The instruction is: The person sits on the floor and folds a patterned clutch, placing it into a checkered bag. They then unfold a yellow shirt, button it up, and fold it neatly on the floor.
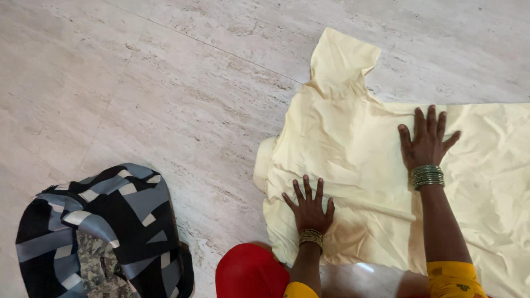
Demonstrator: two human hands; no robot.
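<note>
Pale marble floor (165, 94), veined grey and beige, is filling the head view; we are looking straight down at it, and a thin tile seam is running diagonally across the upper part.

We are pressing both hands onto a pale yellow shirt (353, 160) that is lying spread on the floor at centre right. One short sleeve (342, 58) is pointing up toward the top of the view, and the collar end is sitting at the shirt's left edge. Cloth is showing many fine wrinkles, more so toward the right edge, where it is running out of frame.

Our left hand (309, 208) is lying flat, fingers spread, palm down on the lower left part of the shirt; it is gripping nothing. Gold bangles are circling that wrist. Our right hand (426, 140) is likewise lying open and flat, fingers fanned, on the upper middle of the shirt, well apart from the left one; it is holding nothing either, only bearing on the cloth. Green bangles are sitting on that wrist.

Yellow sleeves are showing at the bottom edge, with red cloth (248, 271) beside the left forearm.

Lower left, well apart from the shirt, a heap of clothes (105, 237) is sitting on the floor: black fabric with grey and white patches, and a camouflage piece tucked in it.
</note>
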